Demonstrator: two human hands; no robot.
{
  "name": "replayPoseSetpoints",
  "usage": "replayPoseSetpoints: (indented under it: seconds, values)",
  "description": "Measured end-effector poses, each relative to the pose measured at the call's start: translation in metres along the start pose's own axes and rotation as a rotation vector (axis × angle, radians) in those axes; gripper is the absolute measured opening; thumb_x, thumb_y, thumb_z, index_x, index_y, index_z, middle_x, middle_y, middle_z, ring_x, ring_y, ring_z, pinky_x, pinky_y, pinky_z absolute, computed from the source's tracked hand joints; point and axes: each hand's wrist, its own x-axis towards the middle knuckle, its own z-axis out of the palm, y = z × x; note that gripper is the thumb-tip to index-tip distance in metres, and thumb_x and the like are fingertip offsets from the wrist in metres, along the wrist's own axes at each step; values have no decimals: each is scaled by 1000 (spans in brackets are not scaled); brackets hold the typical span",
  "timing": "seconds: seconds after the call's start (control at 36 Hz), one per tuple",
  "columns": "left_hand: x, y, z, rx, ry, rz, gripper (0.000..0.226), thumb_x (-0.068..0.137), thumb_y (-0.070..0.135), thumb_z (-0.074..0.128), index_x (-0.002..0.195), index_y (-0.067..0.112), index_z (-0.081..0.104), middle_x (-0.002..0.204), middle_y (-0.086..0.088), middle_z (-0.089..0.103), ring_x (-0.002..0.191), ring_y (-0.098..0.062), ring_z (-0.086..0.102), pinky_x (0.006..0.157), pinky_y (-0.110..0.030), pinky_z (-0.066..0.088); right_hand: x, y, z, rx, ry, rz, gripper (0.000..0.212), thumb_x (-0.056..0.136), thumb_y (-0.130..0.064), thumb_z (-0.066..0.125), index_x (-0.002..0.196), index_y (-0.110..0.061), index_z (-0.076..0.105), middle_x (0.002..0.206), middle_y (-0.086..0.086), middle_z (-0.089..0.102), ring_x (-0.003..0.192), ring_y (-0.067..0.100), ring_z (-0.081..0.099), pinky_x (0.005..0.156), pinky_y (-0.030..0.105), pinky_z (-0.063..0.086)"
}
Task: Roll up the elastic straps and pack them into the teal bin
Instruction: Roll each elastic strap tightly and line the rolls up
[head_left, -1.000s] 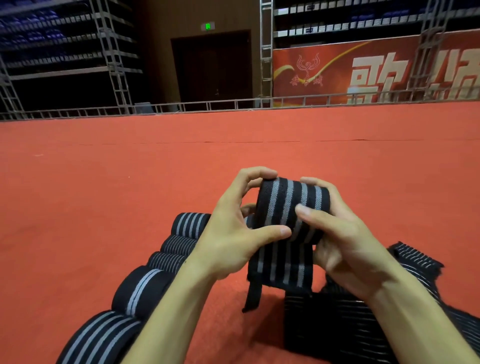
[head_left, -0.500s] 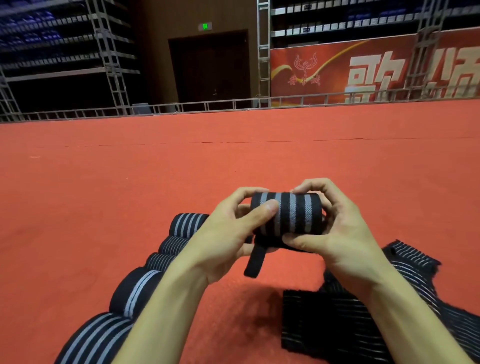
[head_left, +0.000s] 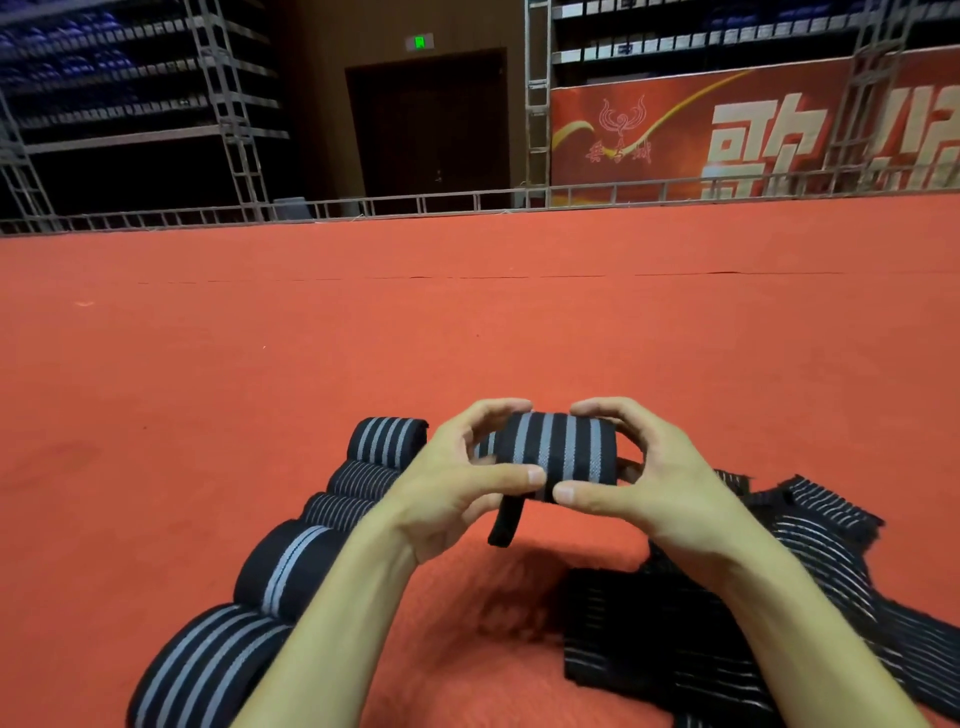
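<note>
Head view: in the lower centre of the frame both hands hold a roll (head_left: 558, 452) of black strap with grey stripes, lifted above the red carpet (head_left: 260, 389). The left hand (head_left: 457, 493) grips the roll's left side, fingers (head_left: 498, 410) curled over the top and the thumb pressed to the near lower edge. The right hand (head_left: 660, 483) grips the right side the same way, fingers (head_left: 597, 410) arched over the top and the thumb under the near edge. The two thumb tips almost meet. A short black end (head_left: 505, 525) of the strap hangs loose below the roll, just under the left thumb.

At lower left a row (head_left: 288, 566) of five finished rolls lies on the carpet. It runs from the bottom edge up toward the left hand, each roll touching the next, and the left forearm crosses in front of the nearer ones. At lower right a pile (head_left: 675, 639) of flat, unrolled straps lies on the carpet, partly under the right forearm.

Across the upper part of the frame a metal railing (head_left: 415, 200) lines the far edge of the carpet. Behind it are a dark door (head_left: 431, 124) at upper centre and a red banner (head_left: 727, 135) with pale characters at upper right.
</note>
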Motion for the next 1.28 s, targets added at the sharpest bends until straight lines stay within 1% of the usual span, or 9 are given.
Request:
replayPoseSetpoints:
  seconds: [0.11,0.22,0.31,0.44,0.56,0.67,0.83,1.03,1.28]
  values:
    - [-7,-21,-8,-65,38,-79,67,62,-7,75,124,16,63,130,-9,56,102,-20,69,78,-34,56,2,22,15,-72,-16,27,72,50,-30,93,114,-35,60,117,-13,63,105,6,65,93,41,56]
    - [-22,-27,-21,-45,85,-152,65,66,-16,72,124,13,65,126,-14,52,61,-11,65,44,-17,44,1,44,38,-112,-53,66,73,46,-48,82,114,-40,55,120,-12,58,109,11,62,92,44,54]
    - [-30,-30,-29,-26,157,-171,62,78,-28,58,130,6,59,122,-14,51,49,-6,61,39,-15,40,6,58,57,-98,-79,98,73,46,-47,82,113,-39,55,120,-9,57,109,15,62,95,45,53]
    - [-30,-56,-47,97,283,-116,63,79,-20,63,125,23,63,129,-9,60,89,-24,69,62,-29,50,25,71,81,-145,-99,78,72,48,-39,83,113,-36,55,118,-13,58,109,16,62,100,44,49]
    - [-22,-69,-51,185,407,-80,70,66,-4,65,128,27,59,129,-3,60,109,-21,66,90,-38,56,40,85,90,-223,-111,29,73,46,-50,78,113,-45,50,124,-7,56,114,14,59,101,43,48]
    - [-13,-68,-54,359,409,-71,71,74,-3,62,139,25,52,129,0,59,106,-10,63,83,-26,56,47,96,94,-238,-95,-39,70,49,-53,79,111,-51,48,124,-9,55,116,12,57,101,43,48]
    - [-1,-77,-61,426,450,-17,52,90,18,69,140,23,53,135,3,57,121,-6,55,107,-28,44,58,113,100,-220,-76,-109,73,51,-49,84,115,-52,49,125,-13,52,117,12,58,101,44,49]
    - [9,-87,-61,569,500,5,51,94,23,65,142,25,48,139,1,52,127,-10,50,112,-33,39,64,119,100,-299,-31,-141,79,56,-45,88,128,-31,57,126,-8,47,119,12,51,103,43,46]
    - [33,-56,-74,1085,341,-83,58,89,30,70,141,10,52,141,-9,43,134,-19,43,113,-27,29,72,108,87,-389,-40,-92,46,77,-43,81,119,-35,64,153,1,17,141,22,17,109,26,19]
